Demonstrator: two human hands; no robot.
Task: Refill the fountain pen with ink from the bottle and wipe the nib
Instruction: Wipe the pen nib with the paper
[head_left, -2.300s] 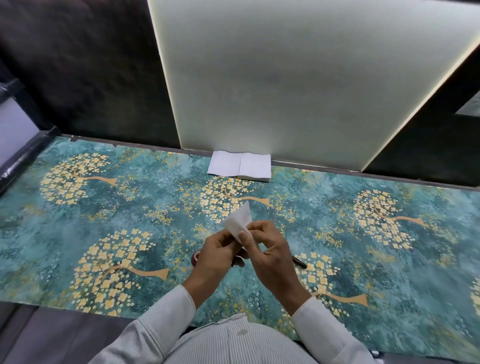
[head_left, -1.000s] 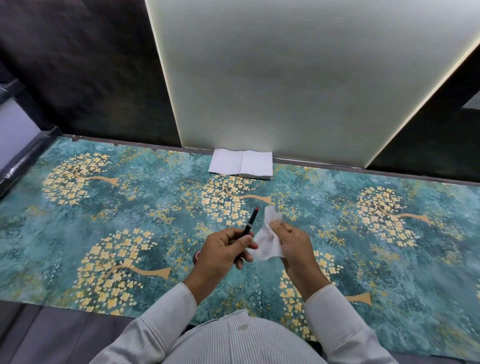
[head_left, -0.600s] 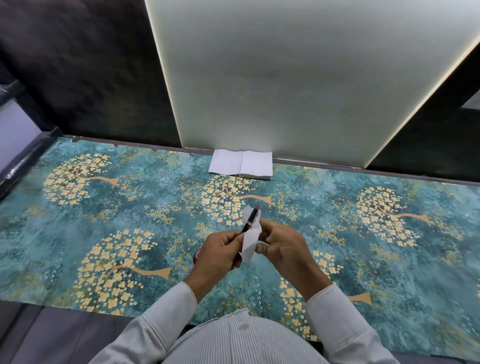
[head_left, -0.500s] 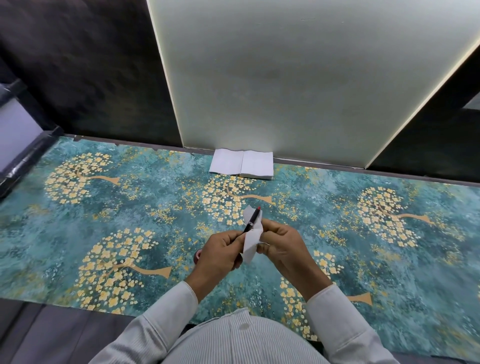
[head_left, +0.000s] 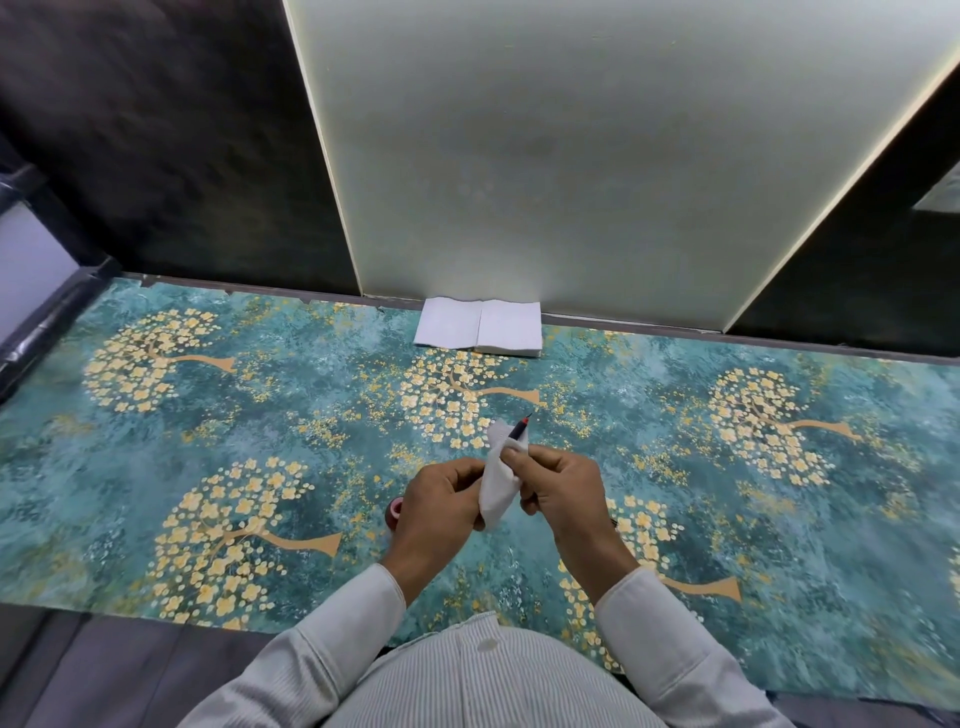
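**A:** At the middle of the head view, just above the person's striped shirt front, what are the two hands doing?

**B:** The left hand (head_left: 439, 506) and the right hand (head_left: 563, 488) are raised close together over the surface (head_left: 156, 467), which is covered in a teal cloth printed with yellow-blossomed trees. Between them is a white tissue (head_left: 497, 480).

**A:** And the pen?

**B:** The fountain pen (head_left: 519, 429) pokes up out of the tissue, tilted away and to the right. Only a short dark stretch with a red tip shows; the rest is wrapped in the tissue and hidden by the hands.

**A:** How is each hand set?

**B:** The right hand's thumb and fingers are curled and pinch the tissue around the pen just below the exposed end. The left hand's fingers are curled too, gripping at the lower part of the tissue; whether they also hold the pen's barrel inside cannot be told.

**A:** Is the ink bottle anywhere?

**B:** A small pinkish round thing (head_left: 395, 508) peeks out just left of the left hand, resting on the surface; it is too hidden to say what it is.

**A:** Anything else?

**B:** A stack of white tissues (head_left: 480, 327) lies at the far edge of the surface, touching the pale wall panel (head_left: 571, 156), well apart from the hands. Dark wall flanks the panel on both sides.
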